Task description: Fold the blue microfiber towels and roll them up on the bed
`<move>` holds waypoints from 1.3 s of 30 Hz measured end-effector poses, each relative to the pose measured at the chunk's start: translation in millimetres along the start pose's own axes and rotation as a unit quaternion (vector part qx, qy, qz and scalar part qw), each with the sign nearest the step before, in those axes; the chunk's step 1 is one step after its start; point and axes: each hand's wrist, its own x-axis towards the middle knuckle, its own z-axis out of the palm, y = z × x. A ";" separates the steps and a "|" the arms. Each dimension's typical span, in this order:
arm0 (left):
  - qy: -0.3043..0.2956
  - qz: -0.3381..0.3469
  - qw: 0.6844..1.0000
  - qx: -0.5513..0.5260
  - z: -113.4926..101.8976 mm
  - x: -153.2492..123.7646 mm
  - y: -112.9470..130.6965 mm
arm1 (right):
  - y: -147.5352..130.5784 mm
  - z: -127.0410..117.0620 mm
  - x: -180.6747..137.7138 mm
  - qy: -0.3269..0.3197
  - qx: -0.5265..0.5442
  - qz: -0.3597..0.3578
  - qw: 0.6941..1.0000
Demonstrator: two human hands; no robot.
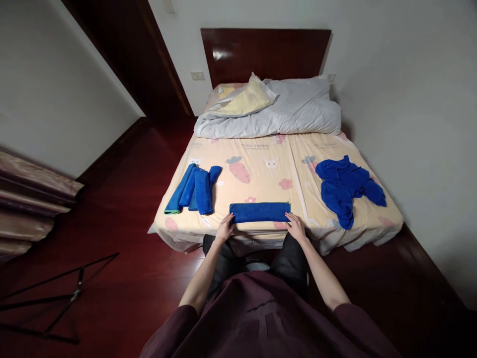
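A blue towel [260, 212] with a thin green edge lies folded into a long flat strip at the front of the bed. My left hand [225, 228] grips its near left corner, fingertips on top. At the near right corner, my right hand [295, 227] holds the same strip, with its thumb hidden from sight. To the left, several rolled or folded blue towels [203, 191] lie side by side, partly overlapping. On the right is a loose, crumpled heap of blue towels [345, 186].
The bed [261, 156] has a pale sheet printed with carrots and rabbits. A grey quilt [298, 107] and a yellowish cloth [248, 99] lie near the headboard [266, 54]. Black stand legs [74, 296] are on the floor at left, near a curtain [30, 204].
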 end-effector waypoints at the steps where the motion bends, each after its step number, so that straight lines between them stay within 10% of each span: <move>1: 0.003 0.000 1.000 0.007 -0.2 0.9 -0.3 | 2.8 -1.1 1.0 -0.004 0.002 0.001 1.000; 15: -0.069 -0.062 0.986 0.141 -25.4 36.6 22.7 | -2.1 -12.5 33.3 -0.043 -0.122 0.024 0.991; 27: 0.039 -0.171 0.972 -0.158 -20.1 -0.3 -5.8 | 22.2 -2.6 6.4 0.014 0.182 0.156 0.971; 39: 0.057 -0.223 0.945 -0.231 -11.7 11.0 -15.2 | 15.8 -4.6 11.6 0.021 0.326 0.227 0.917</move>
